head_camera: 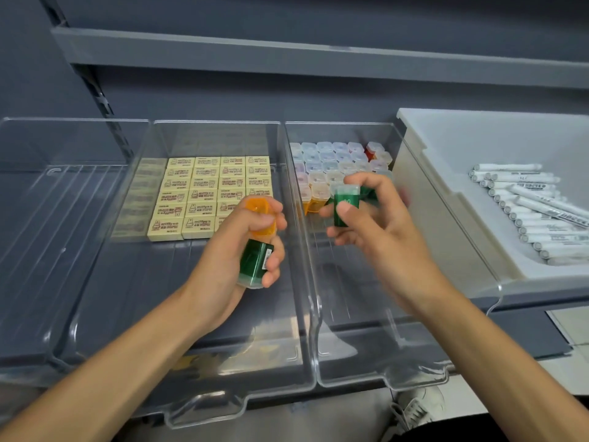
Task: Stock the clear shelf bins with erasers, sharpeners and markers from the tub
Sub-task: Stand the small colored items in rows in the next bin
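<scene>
My left hand [236,247] grips an orange sharpener [259,207] and a green sharpener [255,261] above the middle clear bin [287,314]. Rows of cream erasers [204,193] fill the back of that bin. My right hand [369,218] pinches another green sharpener [345,202] over the right clear bin [382,362], just in front of rows of standing sharpeners [334,164] with clear caps. The white tub [446,186] at the right holds several white markers [541,212].
An empty clear bin [47,250] sits at the left. A grey shelf board [287,55] runs above the bins. A shoe [417,406] shows on the floor below the shelf edge.
</scene>
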{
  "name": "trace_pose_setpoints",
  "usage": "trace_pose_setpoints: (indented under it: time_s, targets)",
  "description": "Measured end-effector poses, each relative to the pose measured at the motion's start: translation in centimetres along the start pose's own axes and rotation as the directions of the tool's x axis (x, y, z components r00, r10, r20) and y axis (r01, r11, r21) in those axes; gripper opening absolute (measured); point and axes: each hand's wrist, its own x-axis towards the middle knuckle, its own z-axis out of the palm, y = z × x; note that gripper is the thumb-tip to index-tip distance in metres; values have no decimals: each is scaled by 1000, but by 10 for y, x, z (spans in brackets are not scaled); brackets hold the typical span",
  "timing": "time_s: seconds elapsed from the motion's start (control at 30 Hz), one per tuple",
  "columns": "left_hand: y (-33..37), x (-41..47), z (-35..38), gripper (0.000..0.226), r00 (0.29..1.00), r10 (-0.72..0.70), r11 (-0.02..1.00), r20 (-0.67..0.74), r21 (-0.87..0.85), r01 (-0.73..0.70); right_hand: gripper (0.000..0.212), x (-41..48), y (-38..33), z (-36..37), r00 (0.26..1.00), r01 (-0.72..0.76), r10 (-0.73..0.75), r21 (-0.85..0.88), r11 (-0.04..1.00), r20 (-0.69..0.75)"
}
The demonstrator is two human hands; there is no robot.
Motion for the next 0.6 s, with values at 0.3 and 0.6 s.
trace_pose_setpoints:
  time_s: [0.3, 0.6]
  targets:
    - [-10, -2, -4, 19, 993, 117, 882, 30, 457, -117, 28, 21, 32, -31, 947, -71, -98, -499, 864, -305]
    - [-11, -3, -7, 20, 992, 113, 870, 51, 477, -124, 28, 45, 49, -26, 933, -59, -156, -564, 824, -326]
